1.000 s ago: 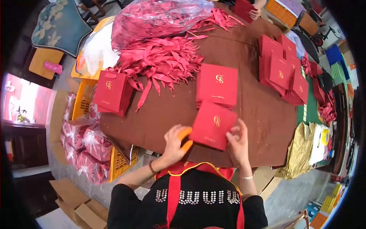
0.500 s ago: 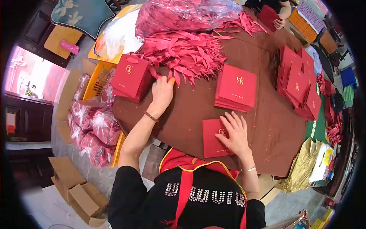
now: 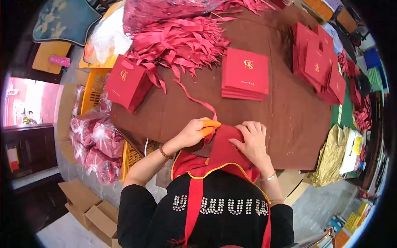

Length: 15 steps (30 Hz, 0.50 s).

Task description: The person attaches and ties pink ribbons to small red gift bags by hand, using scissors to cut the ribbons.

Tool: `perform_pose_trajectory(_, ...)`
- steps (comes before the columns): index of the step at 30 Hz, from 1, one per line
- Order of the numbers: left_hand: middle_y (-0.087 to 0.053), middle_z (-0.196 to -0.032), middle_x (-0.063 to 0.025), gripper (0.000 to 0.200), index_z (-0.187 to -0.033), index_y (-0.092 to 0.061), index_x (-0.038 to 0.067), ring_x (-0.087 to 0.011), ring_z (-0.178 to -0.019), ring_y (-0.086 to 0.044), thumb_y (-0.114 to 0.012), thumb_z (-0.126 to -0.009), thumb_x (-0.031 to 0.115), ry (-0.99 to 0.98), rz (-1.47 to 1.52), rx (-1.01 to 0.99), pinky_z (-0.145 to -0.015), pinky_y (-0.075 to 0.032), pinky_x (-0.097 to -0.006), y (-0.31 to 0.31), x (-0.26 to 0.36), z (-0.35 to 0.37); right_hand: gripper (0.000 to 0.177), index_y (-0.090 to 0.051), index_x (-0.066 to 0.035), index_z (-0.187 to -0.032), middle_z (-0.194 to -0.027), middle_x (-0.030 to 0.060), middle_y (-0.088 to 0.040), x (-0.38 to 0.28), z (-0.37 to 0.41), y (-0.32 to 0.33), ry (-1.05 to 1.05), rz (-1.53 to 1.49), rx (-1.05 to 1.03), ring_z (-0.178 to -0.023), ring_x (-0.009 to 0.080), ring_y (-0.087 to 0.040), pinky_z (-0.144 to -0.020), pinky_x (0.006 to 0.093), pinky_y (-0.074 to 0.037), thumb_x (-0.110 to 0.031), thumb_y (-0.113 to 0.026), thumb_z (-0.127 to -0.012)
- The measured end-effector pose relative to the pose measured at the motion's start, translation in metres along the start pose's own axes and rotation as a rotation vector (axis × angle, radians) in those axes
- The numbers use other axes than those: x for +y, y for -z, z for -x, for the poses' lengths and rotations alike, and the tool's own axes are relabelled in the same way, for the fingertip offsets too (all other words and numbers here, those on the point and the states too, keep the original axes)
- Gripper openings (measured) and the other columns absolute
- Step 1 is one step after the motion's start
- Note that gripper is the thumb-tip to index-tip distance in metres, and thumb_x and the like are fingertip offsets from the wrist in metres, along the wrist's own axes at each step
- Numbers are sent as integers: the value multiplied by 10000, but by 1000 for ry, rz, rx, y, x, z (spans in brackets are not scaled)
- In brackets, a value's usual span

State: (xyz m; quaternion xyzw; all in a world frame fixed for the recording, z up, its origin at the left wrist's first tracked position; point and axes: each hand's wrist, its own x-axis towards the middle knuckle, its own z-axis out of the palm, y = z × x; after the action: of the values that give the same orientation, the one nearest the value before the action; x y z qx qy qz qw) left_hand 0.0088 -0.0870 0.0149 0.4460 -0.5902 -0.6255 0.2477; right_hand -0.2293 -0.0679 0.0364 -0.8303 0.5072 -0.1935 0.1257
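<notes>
A red bag (image 3: 227,144) lies at the front edge of the brown table, its near part tilted over the apron. My left hand (image 3: 198,131), with orange covers on two fingertips, pinches a red ribbon (image 3: 198,101) at the bag's upper left corner. The ribbon trails back to a large ribbon pile (image 3: 178,45). My right hand (image 3: 253,142) rests on the bag's right side, fingers bent over it. Behind it sits a stack of red bags with gold print (image 3: 246,74). Another stack (image 3: 126,82) stands at the left, beside the pile.
More red bag stacks (image 3: 318,66) are at the table's right. A yellow crate (image 3: 96,89) and plastic-wrapped red bundles (image 3: 99,140) stand left of the table. Open cardboard boxes (image 3: 89,211) lie on the floor. Gold wrapping (image 3: 331,157) hangs at the right edge.
My left hand has come from the ribbon pile to the bag, drawing one ribbon along. The bag has moved nearer and tilted, with my right hand on it. The view has shifted.
</notes>
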Motion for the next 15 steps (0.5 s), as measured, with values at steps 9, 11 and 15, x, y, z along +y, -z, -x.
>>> perform_pose_trajectory(9, -545, -1163, -66, 530, -1278, -501, 57, -156, -926, -588, -467, -778, -115, -113, 151, 167, -803, -475, -270, 24, -1, 6, 335, -623, -90, -1018, -1011, 42, -557, -4, 6, -1, 16, -128, -70, -927, 225, -517, -816, 367, -370, -229, -715, -728)
perform_pose_trajectory(11, -569, -1106, -72, 494, -1252, -523, 50, -172, -882, -602, -519, -778, -89, -191, 69, 276, -769, -483, -280, 34, -2, 0, 327, -619, -87, -1031, -1023, 47, -562, -6, 3, 0, 21, -119, -53, -945, 225, -521, -828, 371, -370, -218, -702, -743)
perform_pose_trajectory(15, -544, -885, -80, 367, -1119, -613, 66, -252, -742, -548, -620, -753, 54, -179, -1206, 352, -652, -436, -362, 46, 6, 3, 294, -620, -84, -1023, -1010, 47, -583, -2, 1, 2, 72, -101, -61, -957, 226, -531, -835, 369, -369, -212, -680, -765)
